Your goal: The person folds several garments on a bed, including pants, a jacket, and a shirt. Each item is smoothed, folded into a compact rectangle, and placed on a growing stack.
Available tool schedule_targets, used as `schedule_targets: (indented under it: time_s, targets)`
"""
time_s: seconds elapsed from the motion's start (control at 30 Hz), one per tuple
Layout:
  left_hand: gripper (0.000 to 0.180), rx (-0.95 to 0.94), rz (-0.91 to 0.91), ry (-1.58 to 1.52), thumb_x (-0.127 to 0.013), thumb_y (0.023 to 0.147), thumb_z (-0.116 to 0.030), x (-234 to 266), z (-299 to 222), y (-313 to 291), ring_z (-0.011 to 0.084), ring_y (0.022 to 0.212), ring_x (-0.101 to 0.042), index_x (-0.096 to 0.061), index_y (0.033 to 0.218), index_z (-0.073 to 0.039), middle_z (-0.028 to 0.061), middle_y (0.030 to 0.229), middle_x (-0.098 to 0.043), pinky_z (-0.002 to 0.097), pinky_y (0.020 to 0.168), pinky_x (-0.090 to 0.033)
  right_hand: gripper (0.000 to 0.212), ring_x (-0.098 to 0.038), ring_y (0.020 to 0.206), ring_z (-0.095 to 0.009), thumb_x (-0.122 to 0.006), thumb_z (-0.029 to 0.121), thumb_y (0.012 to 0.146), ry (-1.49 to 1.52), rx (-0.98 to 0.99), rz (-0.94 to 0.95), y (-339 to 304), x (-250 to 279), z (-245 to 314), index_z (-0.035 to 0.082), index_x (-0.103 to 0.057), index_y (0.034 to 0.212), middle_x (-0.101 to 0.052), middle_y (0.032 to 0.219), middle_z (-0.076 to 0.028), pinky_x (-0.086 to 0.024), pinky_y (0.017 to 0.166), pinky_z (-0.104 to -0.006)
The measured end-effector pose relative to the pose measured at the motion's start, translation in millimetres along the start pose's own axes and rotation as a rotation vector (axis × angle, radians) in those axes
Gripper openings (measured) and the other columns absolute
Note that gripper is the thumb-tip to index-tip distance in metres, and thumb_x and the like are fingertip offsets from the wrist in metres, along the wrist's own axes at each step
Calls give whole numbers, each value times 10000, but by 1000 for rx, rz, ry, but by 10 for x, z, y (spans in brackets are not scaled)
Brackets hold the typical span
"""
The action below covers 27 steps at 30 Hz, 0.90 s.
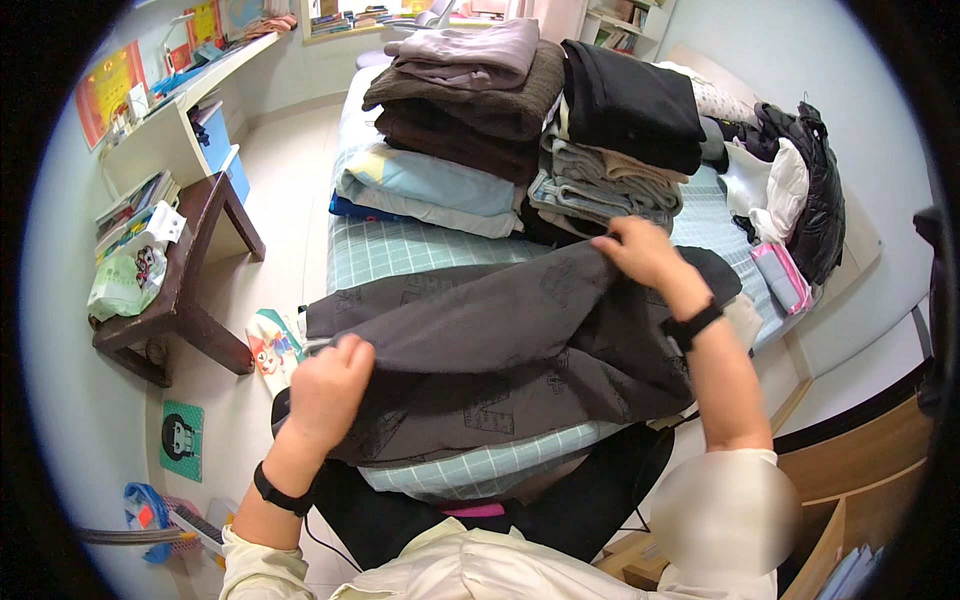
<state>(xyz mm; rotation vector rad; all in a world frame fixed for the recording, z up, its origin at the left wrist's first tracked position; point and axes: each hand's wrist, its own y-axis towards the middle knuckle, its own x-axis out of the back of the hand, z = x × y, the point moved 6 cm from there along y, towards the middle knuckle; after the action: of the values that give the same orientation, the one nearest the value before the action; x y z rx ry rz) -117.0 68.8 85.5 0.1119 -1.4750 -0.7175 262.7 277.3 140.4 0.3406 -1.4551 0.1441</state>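
A dark grey garment point(480, 340) with faint black print lies spread across the near end of the bed. Its long shape resembles trousers, but folds keep me from telling for sure. My left hand point(328, 392) is closed on its left end, with the fingers curled around the cloth. At the upper right edge, my right hand point(645, 262) pinches the fabric and holds it slightly raised. Just beyond the garment stand two piles of folded clothes: one topped with a light purple piece point(470, 55), the other with a black piece point(635, 100).
Under the clothes is a bed with a green checked sheet point(375, 250). A white and a black jacket point(818, 200) lie at the right, near a pink package point(780, 277). Left are a dark wooden stool point(195, 270) and a desk point(150, 145); an open drawer point(850, 510) is at lower right.
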Motion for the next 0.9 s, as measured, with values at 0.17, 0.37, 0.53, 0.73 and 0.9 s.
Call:
schedule_targets:
  time_s: [0.17, 0.37, 0.53, 0.73, 0.9]
  targets:
    - [154, -118, 125, -103, -626, 776, -97, -174, -31, 60, 256, 806, -619, -572, 920, -93, 67, 894, -576, 378, 627, -521, 389, -656, 965, -391, -639, 429, 952, -105, 77, -1, -615, -73, -169, 40, -641, 971, -662, 1009, -183, -526, 835, -488]
    - [463, -63, 277, -134, -714, 756, -115, -257, -102, -95, 293, 943, -601, -615, 1207, -79, 130, 1194, -564, 410, 797, -485, 252, -614, 938, -346, -670, 236, 915, -239, 171, -195, -1055, -242, 56, 71, -587, 1086, -593, 1020, -139, -489, 807, -440]
    - [757, 222, 323, -277, -752, 833, -496, -174, 465, -281, 418, 1357, -443, -525, 1423, -79, 205, 1443, -481, 543, 1163, -295, 233, -584, 1051, -343, -685, 113, 862, -18, 186, -40, -1336, -244, 470, 38, -601, 1065, -599, 1081, -149, -480, 896, -437]
    - [549, 471, 333, -551, -787, 873, -355, -539, 991, -312, 284, 1030, -602, -602, 1249, 0, 153, 1096, -630, 367, 938, -461, 463, -496, 1343, -353, -631, 265, 968, 198, 317, -135, -1054, -388, 569, 11, -557, 1348, -548, 1425, -186, -275, 1202, -479]
    - [324, 555, 457, -922, -795, 871, -256, -610, 1031, -354, 115, 786, -521, -661, 1018, 0, 5, 810, -575, 267, 733, -416, 300, -564, 1202, -320, -667, 244, 951, 237, 200, 161, -810, -636, 412, 51, -666, 1181, -643, 1150, -157, -289, 1153, -450]
